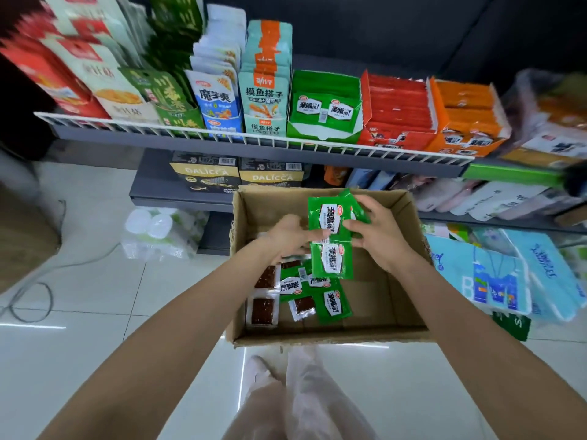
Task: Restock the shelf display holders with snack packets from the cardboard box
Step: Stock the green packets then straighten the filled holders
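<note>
Two hands hold a small stack of green snack packets (330, 239) above the open cardboard box (409, 214) on the floor: the left hand (290, 236) has its grip closed on the stack's left edge, and the right hand (379, 233) pinches the right edge with thumb on the front. The stack's long axis runs near to far, the upper packet leaning slightly right. Its target, judging by the matching print, is the green display holder (322, 106) on the wire-fronted shelf (254, 139), straight ahead and farther away, above the box and about centred between the hands; neither hand looks clearly nearer. That holder shows only a couple of packets at its front, with open room behind them. The white wire rail along the shelf front and the holder's torn front lip are the edges to clear. More loose green packets (333, 304) and clear-window packets (263, 309) lie in the box's near-left corner.
</note>
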